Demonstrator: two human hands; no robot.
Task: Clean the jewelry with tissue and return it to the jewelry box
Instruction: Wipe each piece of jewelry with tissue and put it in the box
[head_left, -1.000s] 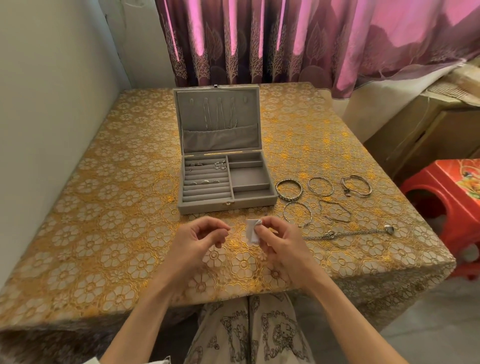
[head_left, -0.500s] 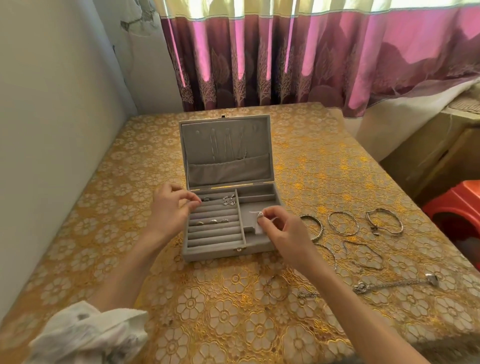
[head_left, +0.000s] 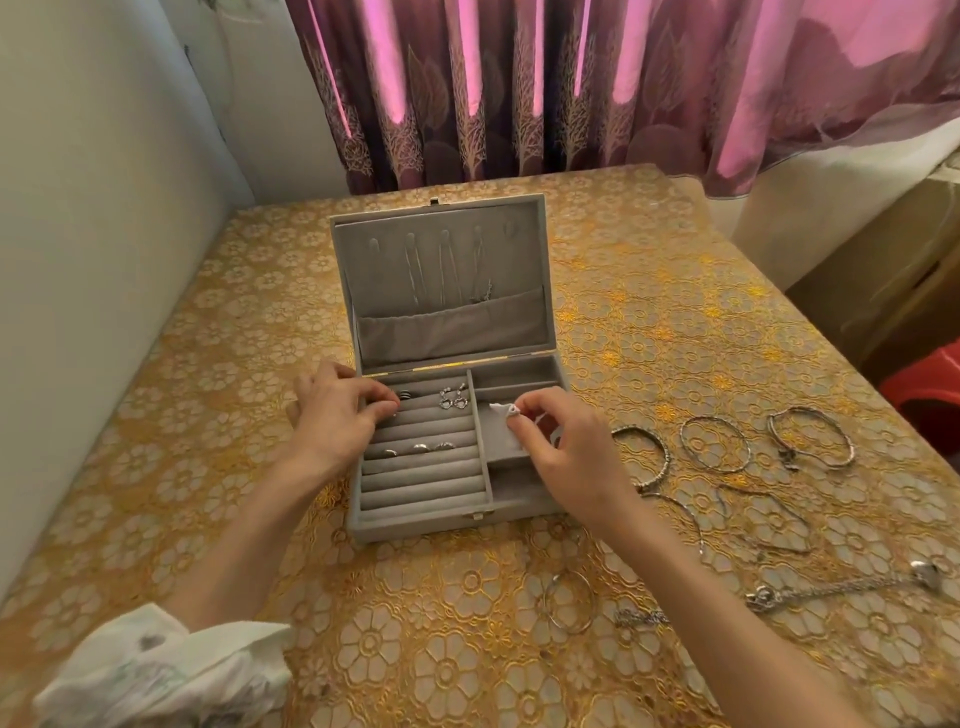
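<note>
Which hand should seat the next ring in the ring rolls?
Left, probably. The left hand already has its fingertips at the ring rolls in the jewelry box, while the right hand pinches the tissue over the right-side compartments.

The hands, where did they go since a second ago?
Both reached forward from the table's near edge to the jewelry box. The left hand now pinches at the ring rolls; the right hand carried the tissue over the box's right side. The bracelets stayed on the tablecloth.
</note>
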